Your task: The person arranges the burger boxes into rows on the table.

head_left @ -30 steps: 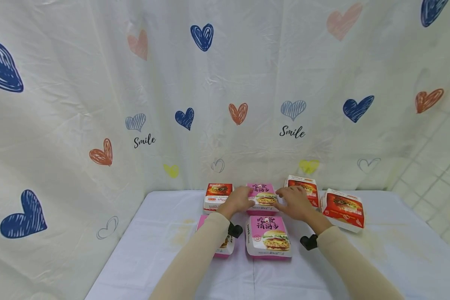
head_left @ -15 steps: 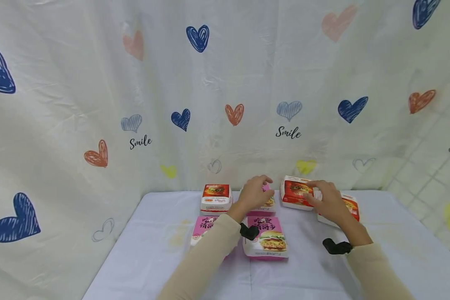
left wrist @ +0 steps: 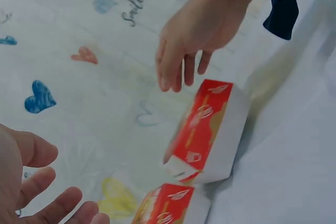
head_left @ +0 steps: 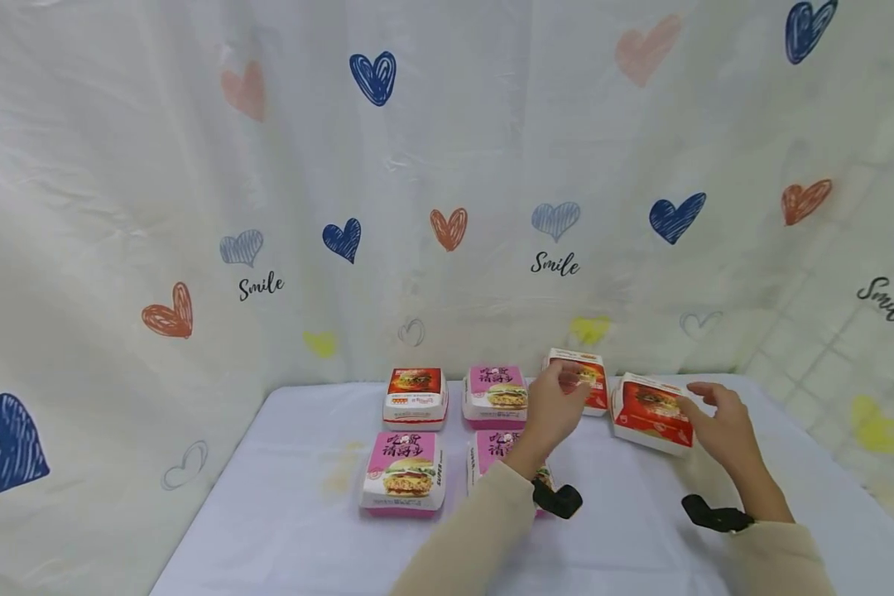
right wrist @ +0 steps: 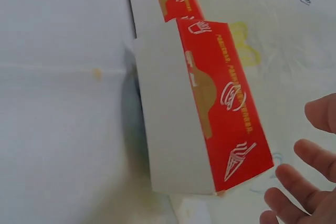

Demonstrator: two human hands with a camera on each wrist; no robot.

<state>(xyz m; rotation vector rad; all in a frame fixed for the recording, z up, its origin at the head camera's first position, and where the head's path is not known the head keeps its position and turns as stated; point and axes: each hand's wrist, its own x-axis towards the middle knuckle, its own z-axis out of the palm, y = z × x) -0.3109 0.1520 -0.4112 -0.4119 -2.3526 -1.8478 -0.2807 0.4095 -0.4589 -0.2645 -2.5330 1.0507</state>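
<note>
Two red-and-white burger boxes stand at the back right of the table. My right hand (head_left: 726, 430) hovers beside the right end of the outer red box (head_left: 651, 411), fingers apart and relaxed. The right wrist view shows that box (right wrist: 226, 103) large, with the fingertips (right wrist: 291, 177) off to its side. My left hand (head_left: 555, 410) reaches over the table and overlaps the inner red box (head_left: 598, 397) in the head view. Its fingers (left wrist: 60, 200) are spread and hold nothing in the left wrist view, where the right hand (left wrist: 202, 30) shows above the outer box.
To the left, another red-and-white box (head_left: 415, 401) and a pink burger box (head_left: 495, 393) stand in the back row. Two more pink boxes, one at left (head_left: 404, 472) and one partly behind the left arm (head_left: 492, 451), are in front. A heart-printed curtain (head_left: 447, 298) hangs behind the table.
Both hands have left the back pink box and moved right: the left to the inner red box, the right past it to the outer one's far end. The view has turned right.
</note>
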